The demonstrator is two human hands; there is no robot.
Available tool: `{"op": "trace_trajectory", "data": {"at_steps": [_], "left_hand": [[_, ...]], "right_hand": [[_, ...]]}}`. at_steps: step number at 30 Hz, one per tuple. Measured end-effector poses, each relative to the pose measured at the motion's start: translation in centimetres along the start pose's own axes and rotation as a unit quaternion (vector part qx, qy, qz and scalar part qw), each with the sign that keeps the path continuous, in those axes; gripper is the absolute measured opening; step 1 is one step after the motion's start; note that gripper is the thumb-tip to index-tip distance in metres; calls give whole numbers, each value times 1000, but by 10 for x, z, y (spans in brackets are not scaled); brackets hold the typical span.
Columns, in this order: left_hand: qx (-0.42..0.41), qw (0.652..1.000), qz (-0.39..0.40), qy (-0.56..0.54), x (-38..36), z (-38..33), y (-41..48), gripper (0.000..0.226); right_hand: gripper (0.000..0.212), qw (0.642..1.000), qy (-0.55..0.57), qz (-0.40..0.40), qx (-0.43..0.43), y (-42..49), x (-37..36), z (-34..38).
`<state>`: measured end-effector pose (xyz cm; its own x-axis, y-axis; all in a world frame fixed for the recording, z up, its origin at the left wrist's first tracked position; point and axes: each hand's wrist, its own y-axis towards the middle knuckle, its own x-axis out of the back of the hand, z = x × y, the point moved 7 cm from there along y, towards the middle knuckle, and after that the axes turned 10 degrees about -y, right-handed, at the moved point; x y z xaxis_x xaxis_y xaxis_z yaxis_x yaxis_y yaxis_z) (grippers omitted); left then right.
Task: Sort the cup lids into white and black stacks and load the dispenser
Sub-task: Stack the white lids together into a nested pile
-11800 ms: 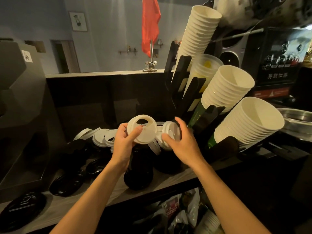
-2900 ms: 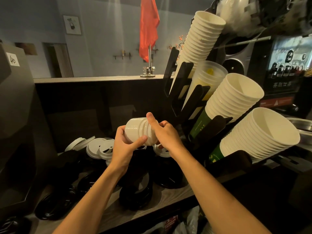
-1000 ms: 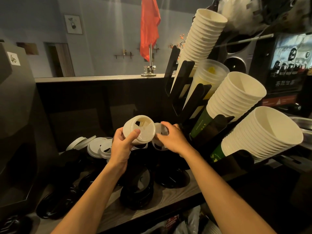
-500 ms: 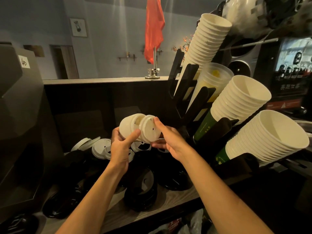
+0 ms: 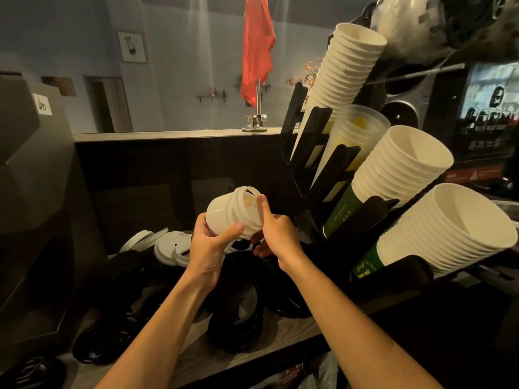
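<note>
Leaning at the right, the dispenser (image 5: pixel 311 153) carries slanted cups (image 5: pixel 449 234) in its black arms. The table (image 5: pixel 196 360) below bears black lids (image 5: pixel 238 313): one pile stands just under the hands and others spread left, merging with the dark so no count can be made. The leftmost is cut off by the frame edge. Loose white lids (image 5: pixel 171 245) lie farther back, partly behind the left hand (image 5: pixel 207 248). The white stack (image 5: pixel 224 211) is on its side above the table, between both hands. The left hand's fingers (image 5: pixel 200 223) wrap its far side, with the thumb across the near side. The right hand (image 5: pixel 276 234) closes on its right end, thumb flat on the outermost lid, its other fingers curled underneath and mostly hidden.
</note>
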<state>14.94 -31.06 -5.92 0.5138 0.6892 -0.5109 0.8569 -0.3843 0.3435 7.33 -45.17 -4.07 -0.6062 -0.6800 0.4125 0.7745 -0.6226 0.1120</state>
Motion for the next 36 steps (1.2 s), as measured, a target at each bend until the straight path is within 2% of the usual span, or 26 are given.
{"op": "trace_trajectory", "data": {"at_steps": [5, 10, 16, 18, 20, 22, 27, 29, 32, 34, 36], "left_hand": [[-28, 998, 7, 61, -2, 1, -3, 88], [-52, 996, -14, 77, -3, -3, -7, 92], [-26, 999, -24, 40, 3, 3, -2, 90], [-13, 1000, -23, 15, 3, 3, -1, 95], [7, 1000, -13, -5, 3, 3, 1, 99], [23, 1000, 6, -7, 2, 2, 1, 106], [45, 999, 23, 21, -1, 2, -1, 104], [47, 998, 16, 32, -1, 3, -1, 108], [46, 998, -9, 34, 2, 3, -1, 99], [54, 998, -20, 34, 3, 6, 0, 92], [58, 997, -25, 36, 3, 9, -1, 86]], "right_hand": [[73, 995, -69, -35, 64, -5, 4, 8], [72, 978, -174, -57, 101, -6, 1, 10], [70, 975, -185, -48, 113, -7, 1, 13], [64, 984, -139, -26, 111, -4, 3, 13], [57, 994, -20, 42, 98, -4, 0, 14], [52, 988, 89, 86, 89, -6, -2, 17], [50, 986, 120, 38, 109, -6, 1, 17], [51, 987, 107, 49, 112, -6, 2, 17], [53, 989, 87, 67, 97, -1, 8, 12], [44, 996, 49, 5, 71, 10, 25, 1], [30, 993, -85, -41, 72, 20, 39, -10]]}}
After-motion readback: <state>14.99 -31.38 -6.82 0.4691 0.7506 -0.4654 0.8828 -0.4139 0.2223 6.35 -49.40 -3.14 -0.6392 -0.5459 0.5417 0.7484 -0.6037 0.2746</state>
